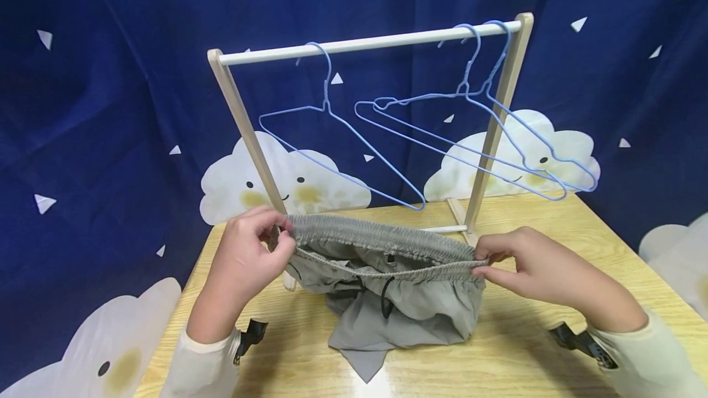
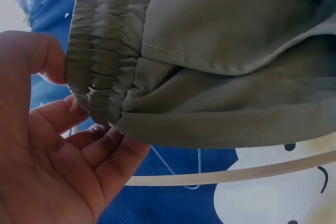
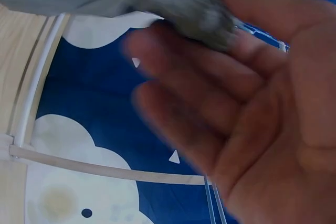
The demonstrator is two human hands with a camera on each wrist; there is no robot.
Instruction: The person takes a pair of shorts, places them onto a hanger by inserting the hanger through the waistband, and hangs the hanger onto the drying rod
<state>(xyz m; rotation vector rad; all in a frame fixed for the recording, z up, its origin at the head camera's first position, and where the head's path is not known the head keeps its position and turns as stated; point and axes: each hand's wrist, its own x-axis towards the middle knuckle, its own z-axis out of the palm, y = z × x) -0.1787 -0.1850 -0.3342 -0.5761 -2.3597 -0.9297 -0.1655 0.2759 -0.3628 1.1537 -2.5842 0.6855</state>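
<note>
Gripping, left: the person's bare left hand (image 1: 249, 247) is pinching one end of a gathered, grey-green elastic waistband (image 1: 354, 231) between thumb and fingers, at about ten o'clock from the middle of the soft, grey-green cloth garment (image 1: 426, 315).
Gripping, right: the bare right hand (image 1: 522, 266) is pinching the opposite end, at about three o'clock (the wrist view is blurring its fingertips).
Garment: it is hanging between the two hands, its waist gaping upward and its folds drooping toward six o'clock; whether the lowest corner is touching the table, one cannot tell.
Drawstring: a thin black cord (image 1: 383, 300) is looping down from the front of the waistband.
Rack: a pale wooden clothes rack (image 1: 238, 115) with a round white top rail (image 1: 381, 42) is standing behind the garment, toward twelve o'clock.
Hangers: one light-blue wire hanger (image 1: 326, 94) is hanging from the rail between eleven and twelve; two more light-blue hangers (image 1: 466, 88) are hanging close together near one o'clock, overlapping in the head view.
Table: a yellowish wood-grain tabletop (image 1: 581, 232) is lying under the rack and the hands.
Sleeves: off-white cuffs (image 1: 204, 361) are covering both forearms, with a black strap (image 1: 251, 336) sitting at each.
Backdrop: a navy-blue curtain (image 1: 110, 109) is filling the background, showing white clouds (image 1: 326, 164) and small white triangles (image 1: 44, 203).
</note>
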